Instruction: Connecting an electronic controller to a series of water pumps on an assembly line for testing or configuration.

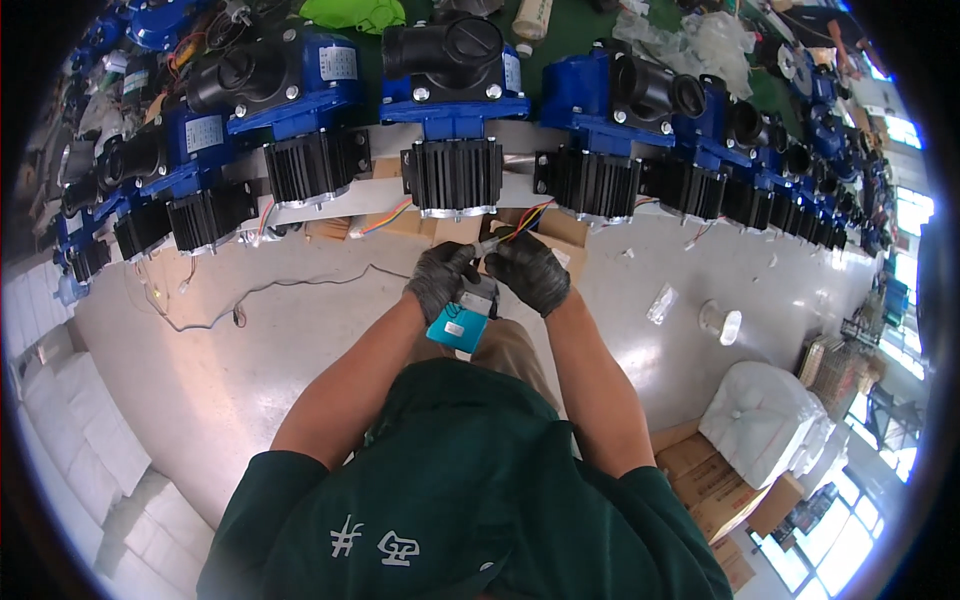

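My left hand [438, 280], in a dark grey glove, is closed with its fingertips on a pale wire connector [488, 246]. My right hand [532, 273], gloved the same way, pinches the coloured wires [530, 218] where they meet that connector. These wires lead up toward the blue pump with a black finned motor [595, 185] just right of the middle. Below my left hand, close to my body, hangs a teal box [458, 327] with a white label and a grey part at its top. What carries the box is hidden.
A row of blue pumps with black finned motors, including the middle one [455, 175], lines the bench edge ahead. A dark cable [290, 285] trails across the floor at left. White wrapped stacks [75, 430] stand left; cardboard boxes [705, 480] and a white bag [765, 415] lie right.
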Tool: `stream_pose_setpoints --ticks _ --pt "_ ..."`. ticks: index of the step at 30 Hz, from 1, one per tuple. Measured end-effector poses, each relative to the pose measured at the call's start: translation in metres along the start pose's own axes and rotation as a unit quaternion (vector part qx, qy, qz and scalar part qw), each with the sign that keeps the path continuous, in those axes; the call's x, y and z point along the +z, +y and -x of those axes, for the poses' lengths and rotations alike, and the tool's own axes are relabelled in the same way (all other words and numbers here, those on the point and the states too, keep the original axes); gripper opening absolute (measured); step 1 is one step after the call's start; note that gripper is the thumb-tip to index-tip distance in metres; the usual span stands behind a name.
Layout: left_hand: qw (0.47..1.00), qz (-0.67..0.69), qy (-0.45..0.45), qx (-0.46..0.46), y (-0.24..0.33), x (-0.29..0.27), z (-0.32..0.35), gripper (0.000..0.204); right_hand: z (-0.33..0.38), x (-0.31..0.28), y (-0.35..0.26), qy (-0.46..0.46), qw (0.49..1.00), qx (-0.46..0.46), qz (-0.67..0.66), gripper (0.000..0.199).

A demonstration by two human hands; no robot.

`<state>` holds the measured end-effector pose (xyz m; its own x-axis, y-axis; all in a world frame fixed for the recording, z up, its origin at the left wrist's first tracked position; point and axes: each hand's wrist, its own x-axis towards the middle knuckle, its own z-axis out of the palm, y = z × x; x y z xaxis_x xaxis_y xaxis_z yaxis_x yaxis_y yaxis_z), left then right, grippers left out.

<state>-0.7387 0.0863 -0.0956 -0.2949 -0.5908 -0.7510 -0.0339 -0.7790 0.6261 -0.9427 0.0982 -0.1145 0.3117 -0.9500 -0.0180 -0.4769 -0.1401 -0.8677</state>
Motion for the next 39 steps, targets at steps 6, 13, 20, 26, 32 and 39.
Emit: stream_pose_setpoints --ticks 6,13,20,26,32,39 --pt "0.998 -0.056 0.006 -0.001 0.009 0.002 0.005 0.037 -0.003 -0.004 0.006 -0.023 0.999 -0.023 0.034 0.032" --pt "0.996 -0.065 0.058 0.013 0.009 0.024 0.017 0.038 -0.008 -0.018 0.01 -0.092 0.995 0.006 -0.024 0.022" --pt "0.992 -0.094 0.078 0.038 0.003 0.038 0.022 0.032 0.006 -0.009 0.022 -0.061 0.995 -0.073 0.034 0.032" --pt "0.99 -0.097 0.098 0.043 0.01 0.052 0.024 0.03 0.002 -0.013 0.018 -0.031 0.694 0.341 -0.633 0.036" --pt "0.982 -0.137 0.108 0.076 -0.003 0.052 0.015 0.031 0.002 -0.022 0.005 -0.098 0.856 0.287 -0.419 0.036" --pt "0.973 -0.163 0.119 0.112 -0.002 0.06 0.015 0.032 0.002 -0.037 0.004 -0.094 0.755 0.401 -0.509 0.037"
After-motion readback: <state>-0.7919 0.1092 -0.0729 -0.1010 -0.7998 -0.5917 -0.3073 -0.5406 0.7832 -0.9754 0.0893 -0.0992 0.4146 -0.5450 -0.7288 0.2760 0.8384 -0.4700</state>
